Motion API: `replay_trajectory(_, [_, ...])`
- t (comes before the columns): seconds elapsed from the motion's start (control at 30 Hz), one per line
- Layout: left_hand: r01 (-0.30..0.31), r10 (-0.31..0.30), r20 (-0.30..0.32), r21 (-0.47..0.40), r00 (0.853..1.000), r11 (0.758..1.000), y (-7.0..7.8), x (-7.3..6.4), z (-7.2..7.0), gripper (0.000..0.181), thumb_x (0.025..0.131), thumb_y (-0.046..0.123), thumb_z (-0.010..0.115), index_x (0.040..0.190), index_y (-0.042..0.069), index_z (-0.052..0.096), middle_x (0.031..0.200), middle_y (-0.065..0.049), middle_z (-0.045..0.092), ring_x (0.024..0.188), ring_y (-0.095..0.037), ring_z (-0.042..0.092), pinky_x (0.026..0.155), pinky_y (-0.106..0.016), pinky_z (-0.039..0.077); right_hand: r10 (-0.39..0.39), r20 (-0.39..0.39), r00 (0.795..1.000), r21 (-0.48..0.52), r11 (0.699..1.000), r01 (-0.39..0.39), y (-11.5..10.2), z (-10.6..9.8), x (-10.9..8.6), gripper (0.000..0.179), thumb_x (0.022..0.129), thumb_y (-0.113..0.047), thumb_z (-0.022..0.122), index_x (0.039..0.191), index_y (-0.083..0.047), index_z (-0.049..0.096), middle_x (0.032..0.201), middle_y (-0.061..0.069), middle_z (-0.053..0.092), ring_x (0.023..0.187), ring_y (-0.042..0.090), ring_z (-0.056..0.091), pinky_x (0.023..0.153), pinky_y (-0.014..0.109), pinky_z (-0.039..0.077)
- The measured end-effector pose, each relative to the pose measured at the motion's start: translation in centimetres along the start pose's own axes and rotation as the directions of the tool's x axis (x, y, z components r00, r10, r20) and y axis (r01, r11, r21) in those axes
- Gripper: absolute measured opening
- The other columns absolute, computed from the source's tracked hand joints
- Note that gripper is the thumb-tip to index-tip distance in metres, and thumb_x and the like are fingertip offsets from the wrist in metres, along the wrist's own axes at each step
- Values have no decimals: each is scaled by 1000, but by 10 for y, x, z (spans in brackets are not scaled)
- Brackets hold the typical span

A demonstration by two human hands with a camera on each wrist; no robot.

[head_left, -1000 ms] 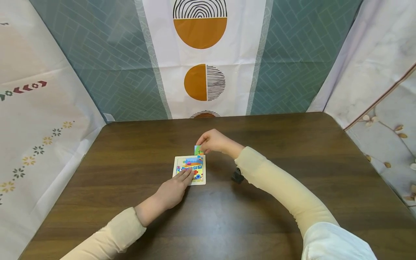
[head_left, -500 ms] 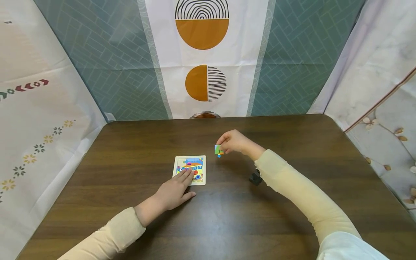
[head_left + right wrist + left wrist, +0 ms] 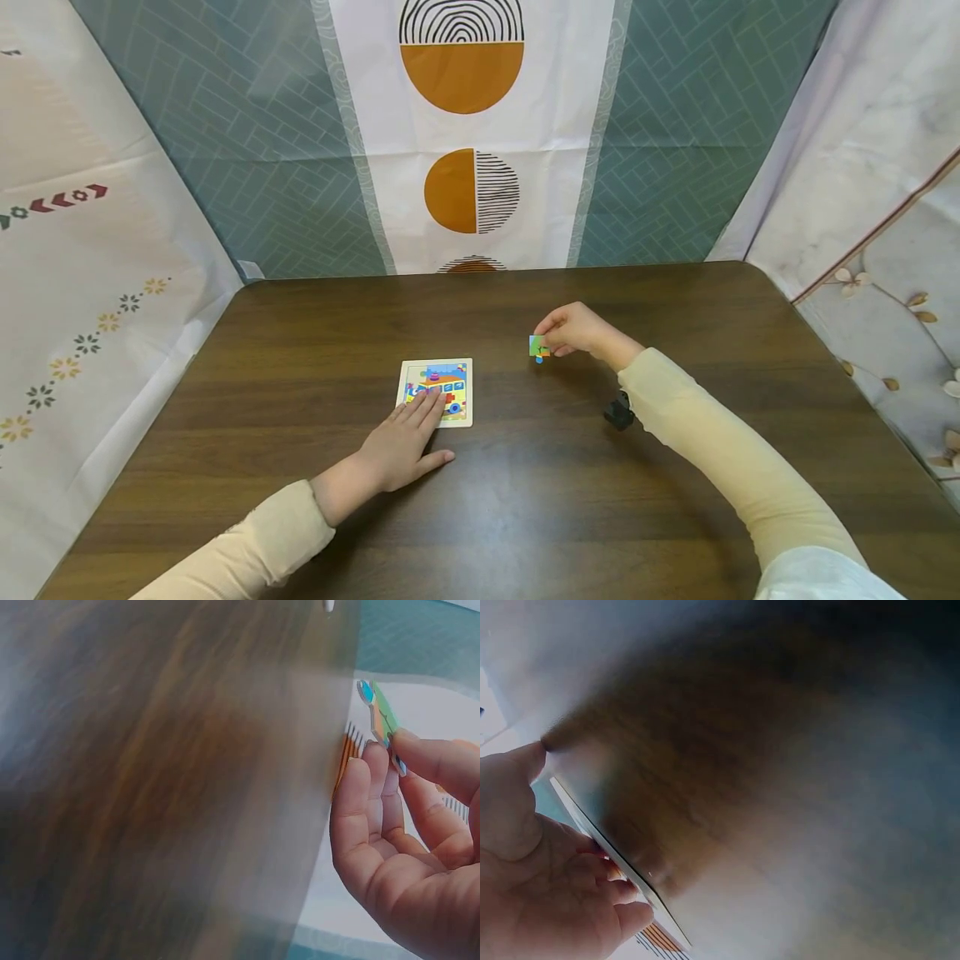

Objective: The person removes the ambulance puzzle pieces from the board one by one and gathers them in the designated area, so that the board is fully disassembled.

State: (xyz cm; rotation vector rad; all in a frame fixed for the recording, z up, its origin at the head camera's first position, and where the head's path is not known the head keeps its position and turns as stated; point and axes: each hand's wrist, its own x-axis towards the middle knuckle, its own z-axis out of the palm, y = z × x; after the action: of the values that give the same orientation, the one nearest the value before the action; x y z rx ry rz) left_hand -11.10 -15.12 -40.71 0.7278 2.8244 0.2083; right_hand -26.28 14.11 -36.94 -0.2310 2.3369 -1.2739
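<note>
A small square jigsaw puzzle point(image 3: 459, 367) in a pale frame, with a bus picture, lies flat on the table. My left hand point(image 3: 397, 450) rests on its lower left part with fingers straight, covering some of the picture. In the left wrist view, the fingers of the left hand point(image 3: 555, 877) lie over the edge of the puzzle frame point(image 3: 622, 862). To the right of the puzzle and apart from it, my right hand point(image 3: 581, 331) pinches a green and blue puzzle piece point(image 3: 537, 345). The right wrist view shows the piece point(image 3: 384, 720) between thumb and fingertips of the right hand point(image 3: 420, 855).
The dark wooden table point(image 3: 525, 517) stretches around both hands. A black device point(image 3: 619, 412) is at the right wrist, under the sleeve. Patterned cloths point(image 3: 300, 167) hang behind the table's far edge and at both sides.
My right hand has carried the puzzle piece rightward, away from the top edge of the puzzle. The left hand stays on the puzzle; its thumb has spread outward.
</note>
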Motion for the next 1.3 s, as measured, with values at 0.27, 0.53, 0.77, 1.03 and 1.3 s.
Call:
replay_trajectory(0.27, [-15,15,5,-8,1000,1000,0,-1,-1,86,91,55,52,149,-3,24,157,-19,19,145,-35,17,115,-49,22,39,-3,999,-9,999,-39,18,-2,2,22,86,0,62,107,9,63,86,8,65,68,13,58,64,25,54])
replay_trajectory(0.53, [-14,14,3,-6,1000,1000,-1,-1,1,87,91,56,53,149,-2,24,157,-18,19,145,-34,18,115,-48,23,58,-20,998,-50,997,-59,27,0,3,20,85,-1,65,103,8,66,87,9,66,67,13,57,61,23,52])
replay_trajectory(0.77, [-7,7,12,-9,1000,1000,-2,0,1,88,90,56,53,149,-2,23,157,-18,18,145,-33,17,116,-48,22,29,-50,998,-113,993,-34,28,1,2,18,84,0,67,99,8,68,84,9,67,66,12,53,58,22,47])
replay_trajectory(1.03, [10,-10,28,-8,1000,1000,-1,1,0,89,90,57,53,149,-1,22,158,-17,17,146,-32,15,116,-48,21,16,-56,998,-162,986,-25,28,1,4,17,84,-1,68,98,8,68,83,7,67,65,11,52,59,21,46])
replay_trajectory(1.3, [12,-12,29,-4,1000,1000,0,2,0,89,90,57,54,149,-2,22,158,-17,16,146,-33,15,116,-48,21,14,-52,999,-174,984,-23,25,0,4,21,83,-2,68,102,8,67,90,12,69,69,11,55,60,22,48])
